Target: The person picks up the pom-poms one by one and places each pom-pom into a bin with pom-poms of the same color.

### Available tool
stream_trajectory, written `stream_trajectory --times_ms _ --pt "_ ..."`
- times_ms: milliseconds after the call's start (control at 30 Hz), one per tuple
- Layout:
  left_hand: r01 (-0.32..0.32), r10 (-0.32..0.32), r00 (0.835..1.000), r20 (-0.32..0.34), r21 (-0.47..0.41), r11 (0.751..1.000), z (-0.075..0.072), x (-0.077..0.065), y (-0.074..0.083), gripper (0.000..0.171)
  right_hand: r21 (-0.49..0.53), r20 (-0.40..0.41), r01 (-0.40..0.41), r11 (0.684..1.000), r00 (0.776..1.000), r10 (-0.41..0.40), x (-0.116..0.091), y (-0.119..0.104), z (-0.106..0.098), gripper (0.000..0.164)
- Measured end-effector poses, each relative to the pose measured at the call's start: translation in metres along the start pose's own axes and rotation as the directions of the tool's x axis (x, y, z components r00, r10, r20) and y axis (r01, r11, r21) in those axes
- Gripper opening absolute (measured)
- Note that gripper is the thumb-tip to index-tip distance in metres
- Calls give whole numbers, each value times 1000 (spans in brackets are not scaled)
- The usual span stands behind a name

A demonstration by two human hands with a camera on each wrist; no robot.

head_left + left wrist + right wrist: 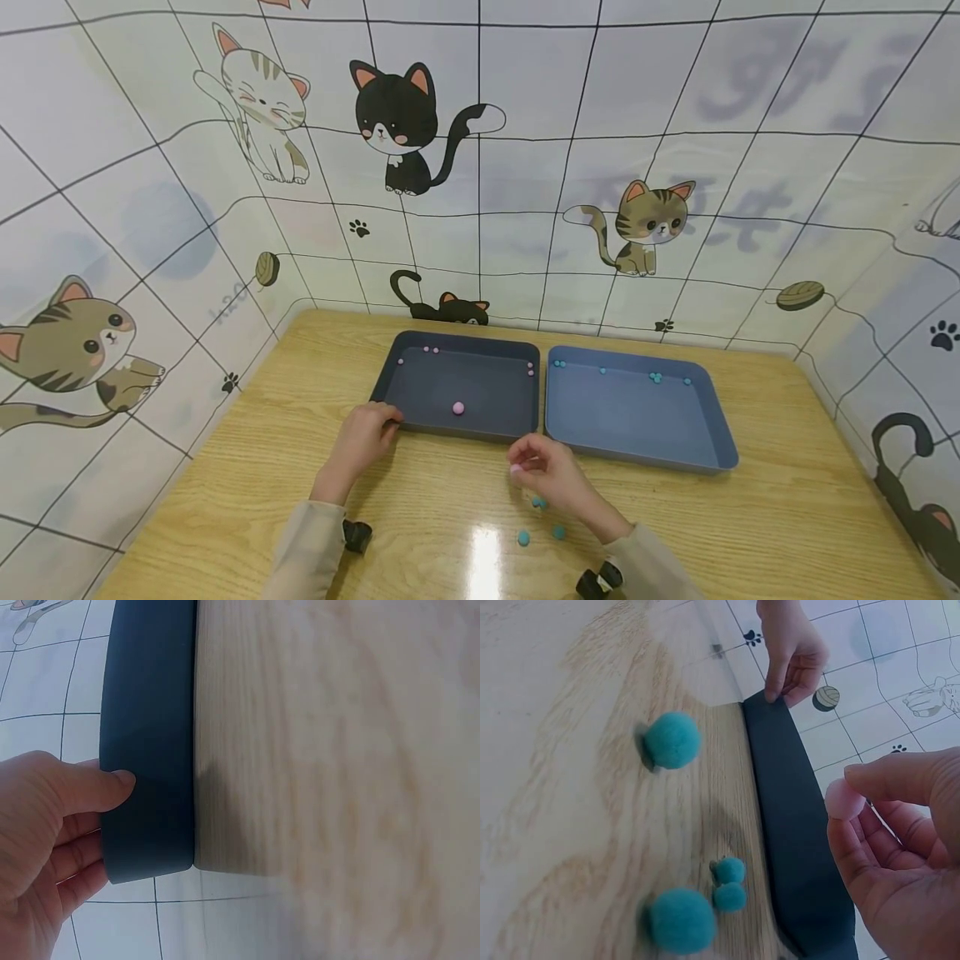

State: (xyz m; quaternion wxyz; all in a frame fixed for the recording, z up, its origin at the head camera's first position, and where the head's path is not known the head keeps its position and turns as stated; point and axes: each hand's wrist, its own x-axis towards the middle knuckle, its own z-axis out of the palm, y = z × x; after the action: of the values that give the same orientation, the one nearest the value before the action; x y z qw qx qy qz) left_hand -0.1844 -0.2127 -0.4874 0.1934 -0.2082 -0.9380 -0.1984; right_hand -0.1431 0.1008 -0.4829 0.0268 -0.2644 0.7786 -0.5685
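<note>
My left hand (366,435) grips the near left corner of the dark tray (465,432), thumb on the outer wall and fingers over the rim. Between thumb and fingertips my right hand (553,473) pinches a pink pom-pom (844,799), held just in front of the dark tray's near right corner. Inside that tray lie one larger pink pom-pom (458,408) and several tiny pink ones along the far and side walls. On the table close to my right hand are two larger teal pom-poms (673,740) and a pair of small teal pom-poms (730,883).
A blue tray (637,417) stands right of the dark one, with several small teal pom-poms (656,377) along its far side. Both trays sit on a wooden table (420,517). A wall covering printed with cats (525,167) rises behind and beside the table.
</note>
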Motion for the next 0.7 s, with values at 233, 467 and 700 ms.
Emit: stream_trajectory --times_ms 233,467,700 --pt "-11 11 1000 0 -2 1000 0 0 -1 14 -3 0 -6 1000 1000 6 6 -4 -1 12" --pt "-27 27 1000 -8 -9 1000 1 0 -2 14 -10 2 0 1000 1000 0 11 -4 -2 12" --pt "-33 32 999 -16 -9 999 0 0 -2 15 -26 -27 -32 999 999 32 19 -35 -4 10"
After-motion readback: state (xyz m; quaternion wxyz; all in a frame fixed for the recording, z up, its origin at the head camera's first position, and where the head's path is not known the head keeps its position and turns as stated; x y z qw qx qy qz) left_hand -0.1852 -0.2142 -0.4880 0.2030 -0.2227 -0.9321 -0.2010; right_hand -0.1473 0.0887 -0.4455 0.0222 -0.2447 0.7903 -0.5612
